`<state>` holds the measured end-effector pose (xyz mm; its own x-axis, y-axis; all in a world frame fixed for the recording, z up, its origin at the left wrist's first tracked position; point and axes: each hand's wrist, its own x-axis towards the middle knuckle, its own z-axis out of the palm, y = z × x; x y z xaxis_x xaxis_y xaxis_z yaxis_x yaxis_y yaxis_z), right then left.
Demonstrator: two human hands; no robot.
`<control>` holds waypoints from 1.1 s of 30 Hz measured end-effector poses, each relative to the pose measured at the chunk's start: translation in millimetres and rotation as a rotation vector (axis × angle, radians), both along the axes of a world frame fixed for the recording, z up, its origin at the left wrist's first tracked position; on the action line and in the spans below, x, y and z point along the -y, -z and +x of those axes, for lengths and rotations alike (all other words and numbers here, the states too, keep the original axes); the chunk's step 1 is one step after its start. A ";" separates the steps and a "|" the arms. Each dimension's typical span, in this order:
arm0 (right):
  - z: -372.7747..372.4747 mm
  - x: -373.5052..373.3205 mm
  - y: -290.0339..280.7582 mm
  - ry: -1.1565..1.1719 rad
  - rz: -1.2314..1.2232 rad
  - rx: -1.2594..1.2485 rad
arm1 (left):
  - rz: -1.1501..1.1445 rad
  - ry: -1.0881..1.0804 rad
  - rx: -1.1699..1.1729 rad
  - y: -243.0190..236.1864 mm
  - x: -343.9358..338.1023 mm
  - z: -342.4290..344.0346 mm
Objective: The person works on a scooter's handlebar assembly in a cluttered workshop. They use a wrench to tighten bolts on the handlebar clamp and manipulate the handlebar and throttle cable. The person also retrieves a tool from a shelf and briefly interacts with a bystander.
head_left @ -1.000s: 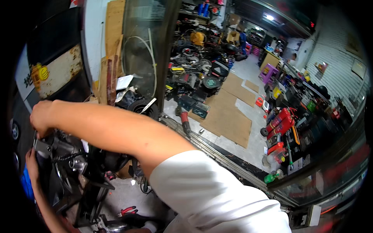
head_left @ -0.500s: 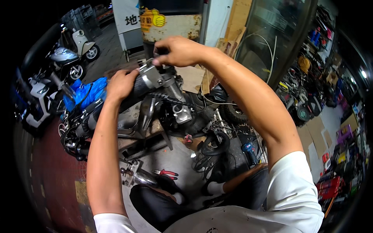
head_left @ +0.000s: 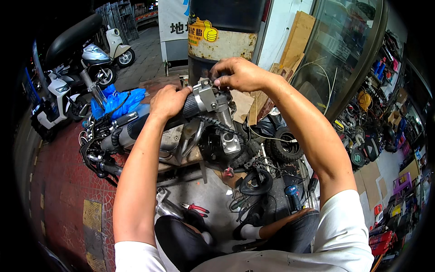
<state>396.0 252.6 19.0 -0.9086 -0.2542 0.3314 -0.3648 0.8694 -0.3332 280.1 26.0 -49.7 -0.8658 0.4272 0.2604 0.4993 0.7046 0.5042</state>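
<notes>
A long dark tube with a carbon-like surface runs slantwise from the left, part of a scooter-like frame. My left hand is wrapped over the tube from above, its thumb lying along the tube near a silver metal clamp bracket. At the bracket's far right end is my right hand, with fingers curled and thumb pressed close to a bolt area. Whatever lies between those fingertips is hidden. Below the bracket hangs a silver metal arm with a round socket.
A wooden bench stands under the frame. Red-handled pliers and a blue power tool lie near my legs. Tyres and cables are on the right, with a rusty barrel behind. Parked scooters stand far left.
The whole view has shifted, so the scene sits further right and lower. My left hand stays on the tube; my right hand remains at the bracket's end, its fingers slightly moved.
</notes>
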 end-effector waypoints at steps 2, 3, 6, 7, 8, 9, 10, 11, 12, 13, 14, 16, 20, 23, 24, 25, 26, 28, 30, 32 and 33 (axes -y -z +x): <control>4.3 1.2 7.4 0.048 0.141 -0.122 | 0.010 0.018 0.009 2.3 -2.5 1.7; 4.4 2.8 8.1 0.005 0.103 -0.109 | 0.017 0.014 0.014 3.4 0.1 2.6; 4.4 2.3 9.2 -0.133 0.040 -0.100 | 0.030 0.007 0.012 2.7 0.1 3.3; 3.3 0.9 10.8 -0.083 0.077 -0.090 | 0.027 0.005 0.006 3.5 0.2 2.5; 1.4 -0.7 11.5 -0.033 0.113 -0.079 | 0.023 0.003 -0.001 4.2 0.5 1.8; 2.7 3.2 9.7 0.020 0.150 -0.068 | 0.020 0.004 -0.007 4.3 -0.2 2.1; 4.4 8.6 12.3 0.095 0.187 -0.128 | 0.021 0.014 0.000 4.5 -0.5 2.2; 5.9 8.8 15.2 0.098 0.171 -0.161 | 0.021 0.025 0.006 4.4 -0.4 2.2; 5.5 9.4 18.3 0.094 0.159 -0.191 | 0.027 0.028 0.016 5.2 1.0 2.5; 5.2 9.7 20.5 0.089 0.148 -0.222 | 0.018 0.020 0.014 5.8 0.3 2.8; 6.6 6.8 19.5 0.105 0.180 -0.193 | 0.009 0.013 0.012 6.2 -2.6 3.2; 2.5 -3.7 16.1 -0.027 0.014 -0.097 | 0.020 -0.012 0.013 6.4 -4.3 0.5; 2.0 4.7 15.5 0.047 0.000 -0.041 | 0.011 -0.016 0.033 8.8 -3.0 -2.9; 4.8 8.9 22.3 0.120 0.051 -0.092 | -0.003 -0.015 0.058 7.3 -3.6 1.9; 9.5 14.1 14.2 0.135 0.021 -0.047 | 0.021 -0.025 0.029 8.3 -2.4 3.4; 11.9 15.6 9.9 0.149 -0.008 -0.002 | 0.024 -0.023 0.033 10.1 -2.0 3.1; 8.7 7.5 13.2 0.067 -0.094 0.015 | 0.028 -0.022 0.038 10.8 -1.8 1.8; 9.1 -10.2 14.0 -0.023 -0.157 0.074 | 0.038 0.005 0.045 8.0 -9.1 1.0; 5.1 -14.0 18.3 -0.045 -0.103 0.074 | 0.026 -0.015 0.045 8.1 -8.3 3.2; 7.1 -2.2 21.4 0.011 -0.060 0.062 | 0.013 -0.031 0.046 11.0 -3.1 4.2; 6.2 -6.3 24.0 -0.045 -0.049 -0.017 | 0.015 -0.027 0.041 10.2 -3.9 3.8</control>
